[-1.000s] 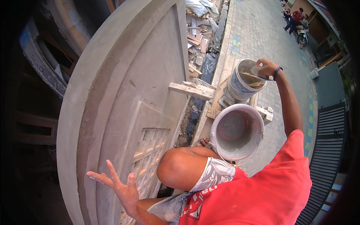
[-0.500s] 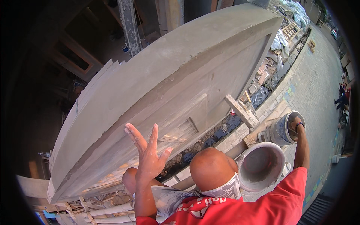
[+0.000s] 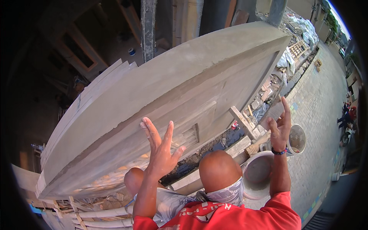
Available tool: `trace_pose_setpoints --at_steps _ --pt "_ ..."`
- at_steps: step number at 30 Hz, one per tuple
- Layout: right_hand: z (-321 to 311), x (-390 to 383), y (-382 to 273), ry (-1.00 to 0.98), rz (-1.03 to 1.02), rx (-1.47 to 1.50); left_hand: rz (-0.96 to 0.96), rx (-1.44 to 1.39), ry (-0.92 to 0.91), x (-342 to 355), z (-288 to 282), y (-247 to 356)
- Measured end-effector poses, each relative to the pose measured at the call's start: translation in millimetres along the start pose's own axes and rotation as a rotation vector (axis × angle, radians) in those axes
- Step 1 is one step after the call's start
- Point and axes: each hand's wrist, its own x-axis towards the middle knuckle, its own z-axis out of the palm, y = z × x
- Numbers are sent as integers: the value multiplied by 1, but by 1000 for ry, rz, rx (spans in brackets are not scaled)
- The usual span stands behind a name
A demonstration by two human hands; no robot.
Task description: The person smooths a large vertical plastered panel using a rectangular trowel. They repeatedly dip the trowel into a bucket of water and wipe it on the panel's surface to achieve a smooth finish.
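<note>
My left hand (image 3: 161, 157) is raised in front of the plastered wall (image 3: 184, 73), fingers spread, with nothing in it. Fine pale residue coats its fingertips. My right hand (image 3: 280, 132), a dark band at its wrist, is up above the buckets. Between its thumb and fingers is a thin, flat grey piece (image 3: 273, 112) with straight edges; its exact kind is unclear. Partly behind that wrist stands a bucket (image 3: 298, 138) with some wet-looking content. Nearer to me a wide round tub (image 3: 257, 174), grey inside, is partly covered by my right forearm.
A wooden plank (image 3: 244, 122) juts from the wall's foot over a dark, wet ditch (image 3: 226, 140). Rubble and sacks (image 3: 285, 63) lie beyond the wall's far end. A paved street (image 3: 322, 92) runs along the right, with people (image 3: 347, 115) farther off. Bamboo poles (image 3: 101, 223) are at lower left.
My right hand has come out of the bucket and risen to the left, now with the flat grey piece in it. My left hand stays spread, slightly shifted. The view has tilted a little.
</note>
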Motion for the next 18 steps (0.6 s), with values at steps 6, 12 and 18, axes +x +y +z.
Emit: trace_pose_setpoints --at_steps 6,12,18 --pt "141 46 -33 21 -271 57 18 -116 140 -22 -18 -5" --pt "181 58 -32 71 -583 -247 34 -105 269 -47 -20 -4" --pt "159 18 13 -220 -416 -355 17 -183 214 -50 -4 -7"
